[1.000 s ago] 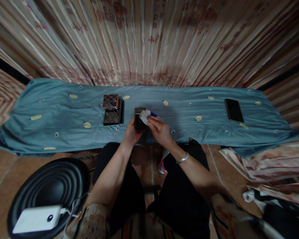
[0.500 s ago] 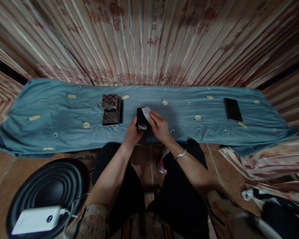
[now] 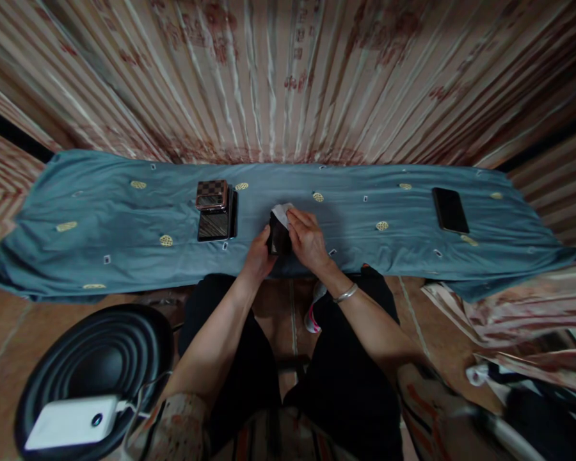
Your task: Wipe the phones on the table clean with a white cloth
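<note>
While left hand grips dark device, right hand presses white cloth against it.

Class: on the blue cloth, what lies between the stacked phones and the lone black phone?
Head view: the left hand holds a dark device, the right hand a white wipe against it.

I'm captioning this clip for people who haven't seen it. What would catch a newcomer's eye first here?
The two hands meet at the table's middle: the left hand grips a small dark device while the right hand holds a white cloth against it. They stand out against the teal tablecloth, with a checkered device stack to their left and a black phone far right.
</note>
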Demonstrator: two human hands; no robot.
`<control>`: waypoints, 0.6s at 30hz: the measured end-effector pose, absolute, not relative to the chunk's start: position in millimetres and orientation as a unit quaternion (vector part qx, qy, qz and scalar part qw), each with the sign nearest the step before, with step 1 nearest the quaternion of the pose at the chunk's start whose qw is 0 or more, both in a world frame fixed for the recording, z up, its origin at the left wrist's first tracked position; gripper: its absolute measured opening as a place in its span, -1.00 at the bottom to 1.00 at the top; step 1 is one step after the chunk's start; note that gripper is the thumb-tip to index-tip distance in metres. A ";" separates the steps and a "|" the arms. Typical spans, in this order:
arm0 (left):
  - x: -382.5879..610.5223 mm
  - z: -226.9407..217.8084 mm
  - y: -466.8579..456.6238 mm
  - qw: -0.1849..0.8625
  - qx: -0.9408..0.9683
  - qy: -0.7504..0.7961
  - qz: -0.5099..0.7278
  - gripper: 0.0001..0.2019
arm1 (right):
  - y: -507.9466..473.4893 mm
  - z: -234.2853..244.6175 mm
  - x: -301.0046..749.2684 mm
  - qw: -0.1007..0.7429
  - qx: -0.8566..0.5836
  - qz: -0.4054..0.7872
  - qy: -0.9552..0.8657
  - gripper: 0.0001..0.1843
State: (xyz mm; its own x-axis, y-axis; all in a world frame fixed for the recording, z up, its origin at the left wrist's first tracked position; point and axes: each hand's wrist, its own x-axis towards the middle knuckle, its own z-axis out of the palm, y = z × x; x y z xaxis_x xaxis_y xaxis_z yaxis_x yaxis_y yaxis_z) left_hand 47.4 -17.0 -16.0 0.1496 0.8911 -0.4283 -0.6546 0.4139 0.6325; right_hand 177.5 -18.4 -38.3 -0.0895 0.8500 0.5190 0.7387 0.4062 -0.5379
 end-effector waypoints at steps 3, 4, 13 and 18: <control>47.9 -17.8 -17.8 0.744 0.150 0.393 0.519 -0.82 | -20.0 -35.4 175.6 0.393 -0.525 0.070 -0.752 -0.53; 47.9 -18.7 -17.6 0.744 0.151 0.392 0.520 -0.82 | -20.7 -34.5 174.9 0.389 -0.520 0.072 -0.757 -0.53; 42.3 -26.1 -7.8 0.710 0.235 0.409 0.522 -0.67 | -33.3 -26.8 166.6 0.360 -0.464 0.093 -0.804 -0.56; 39.9 -28.7 0.4 0.694 0.252 0.411 0.535 -0.57 | -40.9 -22.0 163.3 0.348 -0.454 0.111 -0.813 -0.60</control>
